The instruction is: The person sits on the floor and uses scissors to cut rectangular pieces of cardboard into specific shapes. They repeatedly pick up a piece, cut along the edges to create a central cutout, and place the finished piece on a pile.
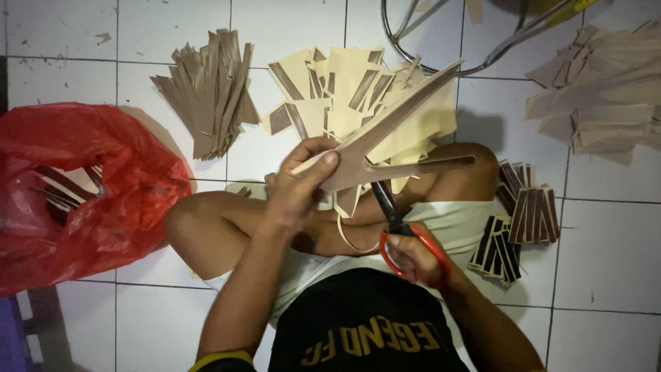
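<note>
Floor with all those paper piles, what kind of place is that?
Probably a home floor used as a small craft workspace. A person sits on white floor tiles, the right hand working red-handled scissors on a cardboard piece, with cut strip piles and a red plastic bag around.

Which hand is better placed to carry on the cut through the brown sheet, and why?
Right: the right hand grips the red-handled scissors, blades at the brown sheet; the left hand only holds it.

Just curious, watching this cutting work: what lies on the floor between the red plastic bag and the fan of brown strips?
In the head view, only bare white tile separates the red plastic bag from the fan of brown strips; a few tiny scraps lie farther up the floor.
</note>
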`<action>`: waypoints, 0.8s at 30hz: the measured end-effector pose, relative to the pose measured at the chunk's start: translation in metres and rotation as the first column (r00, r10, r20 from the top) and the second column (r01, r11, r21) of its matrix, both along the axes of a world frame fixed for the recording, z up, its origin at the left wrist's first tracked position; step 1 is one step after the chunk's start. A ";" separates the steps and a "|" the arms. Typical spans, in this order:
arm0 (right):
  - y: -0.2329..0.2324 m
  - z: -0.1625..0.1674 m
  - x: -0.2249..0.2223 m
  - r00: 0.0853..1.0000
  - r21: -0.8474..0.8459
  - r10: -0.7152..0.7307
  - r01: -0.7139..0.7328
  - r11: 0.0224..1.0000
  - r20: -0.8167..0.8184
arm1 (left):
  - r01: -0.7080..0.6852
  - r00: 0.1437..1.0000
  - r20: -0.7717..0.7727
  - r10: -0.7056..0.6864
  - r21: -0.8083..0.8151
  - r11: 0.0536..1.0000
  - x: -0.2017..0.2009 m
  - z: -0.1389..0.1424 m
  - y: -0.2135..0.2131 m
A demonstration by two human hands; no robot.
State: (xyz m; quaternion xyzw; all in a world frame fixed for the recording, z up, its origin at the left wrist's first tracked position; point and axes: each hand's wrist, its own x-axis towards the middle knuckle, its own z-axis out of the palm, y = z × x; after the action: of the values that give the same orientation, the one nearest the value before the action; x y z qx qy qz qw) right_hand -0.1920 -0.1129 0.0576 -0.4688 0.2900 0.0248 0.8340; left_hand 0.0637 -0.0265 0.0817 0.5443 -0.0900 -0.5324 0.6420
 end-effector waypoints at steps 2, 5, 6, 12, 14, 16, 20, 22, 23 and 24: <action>-0.007 0.005 -0.007 0.998 -0.062 0.022 -0.025 0.998 -0.054 | 0.161 0.981 0.100 -0.167 0.070 0.985 0.015 0.003 0.007; -0.023 0.013 -0.015 0.969 -0.298 0.238 -0.249 0.922 -0.073 | 0.463 0.859 0.258 -0.442 -0.022 0.886 0.030 0.009 0.014; -0.025 0.015 -0.017 0.960 -0.328 0.270 -0.279 0.903 -0.073 | 0.495 0.845 0.244 -0.475 -0.023 0.869 0.032 0.011 0.015; -0.025 0.019 -0.017 0.954 -0.258 0.278 -0.299 0.919 -0.114 | 0.439 0.845 0.320 -0.428 0.041 0.898 0.029 0.019 0.003; -0.020 0.016 -0.016 0.965 -0.156 0.205 -0.230 0.961 -0.163 | 0.360 0.863 0.370 -0.344 0.027 0.932 0.022 0.017 0.001; -0.016 0.011 -0.015 0.983 -0.027 0.152 -0.156 0.987 -0.104 | 0.319 0.878 0.363 -0.312 0.042 0.947 0.017 0.013 0.000; -0.010 0.003 -0.014 0.995 0.064 0.078 -0.074 0.995 -0.055 | 0.253 0.899 0.374 -0.227 -0.022 0.967 0.012 0.003 0.002; -0.007 0.002 -0.013 0.996 0.053 0.065 -0.062 0.997 -0.055 | 0.237 0.905 0.380 -0.192 -0.076 0.969 0.010 -0.002 0.004; -0.005 0.002 -0.013 0.997 0.046 0.057 -0.055 0.997 -0.055 | 0.231 0.908 0.381 -0.175 -0.105 0.967 0.008 -0.004 0.004; -0.004 0.002 -0.012 0.997 0.045 0.039 -0.036 0.998 -0.064 | 0.202 0.913 0.379 -0.149 -0.102 0.974 0.005 -0.007 0.003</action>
State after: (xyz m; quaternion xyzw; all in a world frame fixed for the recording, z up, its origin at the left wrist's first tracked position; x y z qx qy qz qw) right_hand -0.2041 -0.1165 0.0601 -0.4549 0.3074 0.0622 0.8335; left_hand 0.0687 -0.0234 0.0748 0.5781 -0.2944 -0.4688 0.5995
